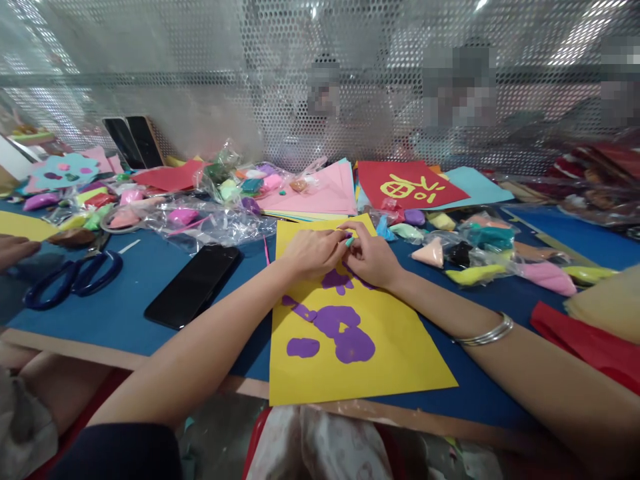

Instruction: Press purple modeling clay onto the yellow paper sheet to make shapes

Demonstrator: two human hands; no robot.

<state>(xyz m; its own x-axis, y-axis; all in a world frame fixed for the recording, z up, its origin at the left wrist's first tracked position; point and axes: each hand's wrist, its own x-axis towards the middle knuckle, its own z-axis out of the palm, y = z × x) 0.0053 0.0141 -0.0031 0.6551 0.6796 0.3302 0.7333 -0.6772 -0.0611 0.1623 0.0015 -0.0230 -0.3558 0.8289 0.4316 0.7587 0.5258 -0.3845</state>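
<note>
Bare forearms; silver bangles (486, 331) on right wrist; dark sleeve (120, 450) at left upper arm.

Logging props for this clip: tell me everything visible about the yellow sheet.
The yellow sheet looks like craft paper or foam, lying flat on the blue table, its near edge reaching the table's front edge. Flattened purple clay shapes are stuck across its middle. The left hand and right hand rest over its upper part, pinching a small teal bit. Its far edge lies by the pink sheets.
</note>
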